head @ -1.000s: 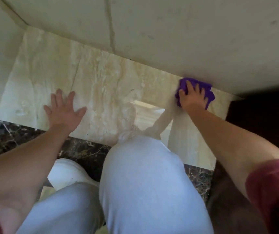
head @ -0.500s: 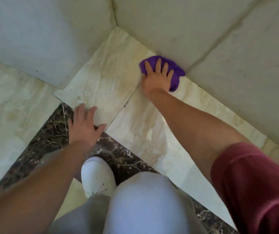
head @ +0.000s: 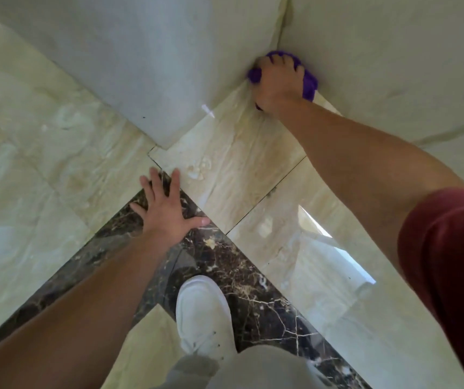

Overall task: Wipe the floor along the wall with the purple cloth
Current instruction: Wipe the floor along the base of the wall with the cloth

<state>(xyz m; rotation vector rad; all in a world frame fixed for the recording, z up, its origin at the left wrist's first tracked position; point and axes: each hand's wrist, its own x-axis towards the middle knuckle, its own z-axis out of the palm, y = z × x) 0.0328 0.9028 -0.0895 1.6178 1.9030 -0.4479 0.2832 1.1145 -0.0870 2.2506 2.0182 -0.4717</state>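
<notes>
The purple cloth (head: 309,81) is bunched up in the inner corner where two pale walls meet the beige marble floor (head: 233,161). My right hand (head: 277,82) lies on top of it, fingers curled over it, pressing it into that corner; most of the cloth is hidden under the hand. My left hand (head: 166,210) rests flat on the floor with its fingers spread, on the dark marble strip (head: 233,265) near the outer wall corner. It holds nothing.
A pale wall block (head: 141,80) juts out on the left, its outer corner just beyond my left fingertips. Another wall (head: 393,57) runs along the right. My white shoe (head: 202,313) and grey-trousered knee (head: 256,369) are below.
My right hand has slid the cloth along the wall base into the inner corner. My left hand has shifted onto the dark strip. The view has swung left.
</notes>
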